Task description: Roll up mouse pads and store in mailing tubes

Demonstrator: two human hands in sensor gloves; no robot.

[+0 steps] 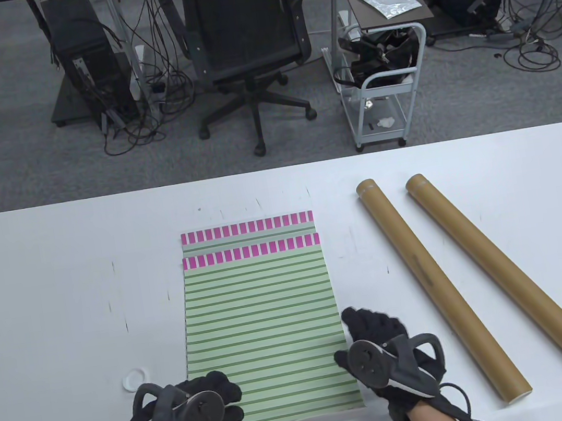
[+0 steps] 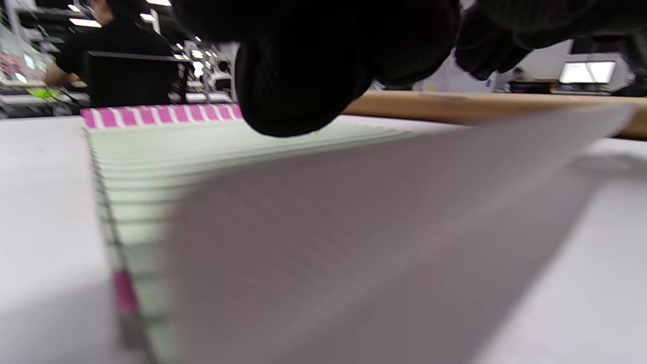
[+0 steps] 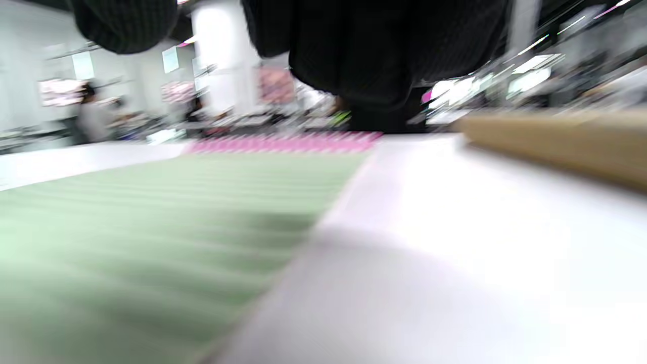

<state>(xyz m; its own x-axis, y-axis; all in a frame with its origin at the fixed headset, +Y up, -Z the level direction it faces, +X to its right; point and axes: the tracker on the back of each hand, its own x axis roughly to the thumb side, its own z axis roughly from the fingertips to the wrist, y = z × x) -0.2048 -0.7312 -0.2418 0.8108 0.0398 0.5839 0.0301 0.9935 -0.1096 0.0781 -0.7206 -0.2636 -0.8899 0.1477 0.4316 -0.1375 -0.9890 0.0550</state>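
Two green-striped mouse pads with pink far bands lie stacked mid-table; the top pad covers most of the lower pad. My left hand grips the top pad's near-left corner. In the left wrist view the near edge is lifted and shows its grey underside under my fingers. My right hand rests at the pad's near-right edge with its fingers spread; the right wrist view shows the pad lying flat there. Two brown mailing tubes lie diagonally at the right.
A small white cap lies on the white table just left of my left hand. Beyond the far edge stand an office chair and a wheeled cart. The nearer tube also shows in the right wrist view.
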